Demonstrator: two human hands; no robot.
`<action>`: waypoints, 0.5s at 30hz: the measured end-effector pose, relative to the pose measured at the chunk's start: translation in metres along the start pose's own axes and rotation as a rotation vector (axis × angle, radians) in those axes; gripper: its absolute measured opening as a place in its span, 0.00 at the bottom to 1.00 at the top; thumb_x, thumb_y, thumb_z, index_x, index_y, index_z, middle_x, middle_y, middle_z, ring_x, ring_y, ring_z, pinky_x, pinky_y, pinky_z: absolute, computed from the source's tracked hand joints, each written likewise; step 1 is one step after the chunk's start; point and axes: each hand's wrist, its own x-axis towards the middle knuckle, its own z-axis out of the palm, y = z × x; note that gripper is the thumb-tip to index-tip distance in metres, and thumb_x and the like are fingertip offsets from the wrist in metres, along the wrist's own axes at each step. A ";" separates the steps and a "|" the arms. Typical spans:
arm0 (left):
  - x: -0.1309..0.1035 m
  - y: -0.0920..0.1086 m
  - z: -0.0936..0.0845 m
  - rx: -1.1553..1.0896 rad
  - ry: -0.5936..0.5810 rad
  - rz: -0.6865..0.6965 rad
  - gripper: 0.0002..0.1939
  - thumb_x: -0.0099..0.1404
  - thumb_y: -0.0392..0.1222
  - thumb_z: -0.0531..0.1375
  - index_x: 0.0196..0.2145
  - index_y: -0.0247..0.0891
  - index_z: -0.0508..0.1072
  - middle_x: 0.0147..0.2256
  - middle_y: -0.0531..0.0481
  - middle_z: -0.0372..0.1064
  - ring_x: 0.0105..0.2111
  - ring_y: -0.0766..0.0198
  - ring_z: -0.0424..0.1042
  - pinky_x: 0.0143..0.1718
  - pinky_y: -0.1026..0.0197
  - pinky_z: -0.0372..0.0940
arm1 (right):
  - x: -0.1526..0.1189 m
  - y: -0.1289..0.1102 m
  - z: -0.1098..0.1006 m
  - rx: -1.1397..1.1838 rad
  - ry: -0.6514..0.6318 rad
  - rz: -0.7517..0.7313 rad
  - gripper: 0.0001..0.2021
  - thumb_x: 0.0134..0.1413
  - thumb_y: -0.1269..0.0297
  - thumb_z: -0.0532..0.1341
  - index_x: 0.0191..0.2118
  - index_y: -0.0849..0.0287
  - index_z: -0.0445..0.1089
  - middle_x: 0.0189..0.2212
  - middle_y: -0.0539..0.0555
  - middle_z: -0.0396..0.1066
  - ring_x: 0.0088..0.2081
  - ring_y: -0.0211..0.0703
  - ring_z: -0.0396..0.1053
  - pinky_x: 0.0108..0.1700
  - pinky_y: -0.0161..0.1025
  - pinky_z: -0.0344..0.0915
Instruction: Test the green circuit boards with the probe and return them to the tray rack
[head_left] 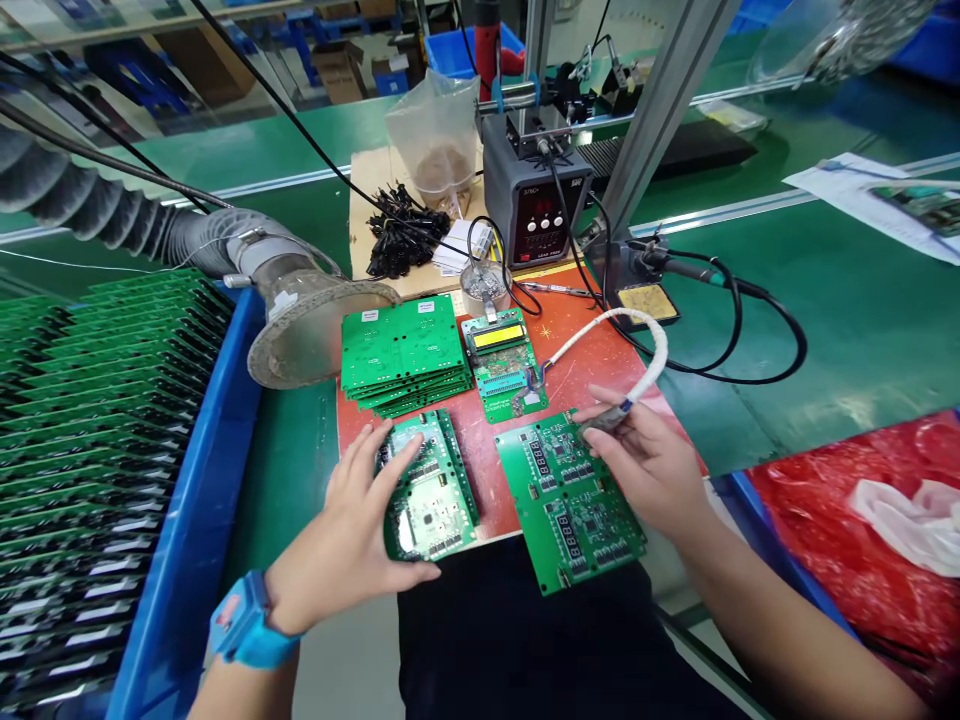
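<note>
My left hand [360,510] has its fingers spread over a small pile of green circuit boards [431,505], fingertips touching the top board. In my right hand [649,455] is the grey plug end [606,420] of a white-wrapped cable [656,345], held at the upper right edge of another circuit board [555,510]. That board carries two digit displays and overhangs the front edge of the red mat. Whether my right fingers also grip the board is hidden. The cable runs to a programmer board [502,365] with a lit yellow screen.
Behind my left hand stands a stack of green boards [401,345]. A blue bin [187,500] full of boards and a fume duct [300,320] are at left. A soldering station [536,195], iron stand [645,285] and black cables [739,320] stand behind. Red plastic [847,510] lies right.
</note>
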 end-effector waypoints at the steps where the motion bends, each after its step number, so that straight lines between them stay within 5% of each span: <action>1: -0.002 -0.006 0.002 -0.004 -0.015 -0.008 0.59 0.49 0.58 0.68 0.67 0.43 0.37 0.65 0.30 0.36 0.64 0.29 0.41 0.58 0.30 0.53 | -0.001 0.001 0.000 -0.016 -0.003 0.000 0.17 0.59 0.64 0.60 0.54 0.56 0.65 0.42 0.54 0.75 0.40 0.41 0.74 0.46 0.43 0.72; 15: -0.004 -0.014 0.007 -0.036 -0.084 -0.044 0.57 0.49 0.64 0.66 0.67 0.47 0.40 0.67 0.34 0.30 0.66 0.30 0.35 0.59 0.29 0.50 | -0.004 -0.006 0.004 -0.213 -0.025 -0.137 0.15 0.60 0.68 0.59 0.52 0.57 0.66 0.42 0.54 0.74 0.44 0.41 0.72 0.46 0.37 0.71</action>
